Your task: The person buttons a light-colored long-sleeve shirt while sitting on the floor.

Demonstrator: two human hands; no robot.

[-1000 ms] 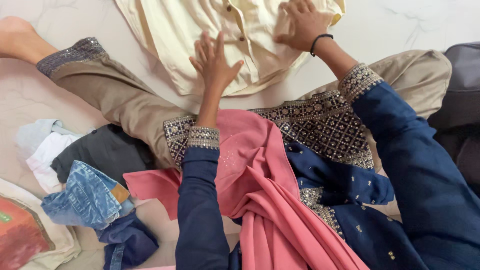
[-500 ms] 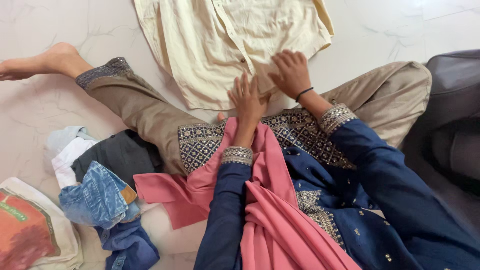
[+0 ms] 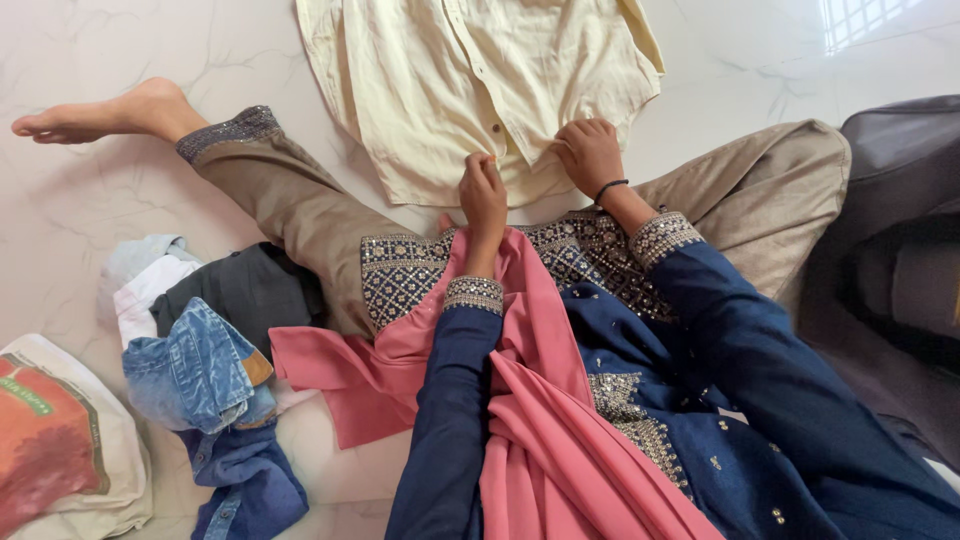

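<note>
L hand [image 3: 482, 194] & R hand [image 3: 590, 155] pinching cream shirt [image 3: 480, 80] hem, marble floor [image 3: 90, 200]

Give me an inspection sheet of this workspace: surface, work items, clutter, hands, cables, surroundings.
Surface: white marbled floor, glossy.
Work items: cream button-up shirt spread flat on the floor, front up.
Clutter: pile of clothes at left with folded denim, a dark grey garment and white cloth; printed cloth bag at the lower left corner.
Hands: left hand and right hand both closed on the shirt's lower hem; black band on the right wrist.
Cables: nothing seen.
Surroundings: pink scarf over the lap; dark bag at right.
</note>
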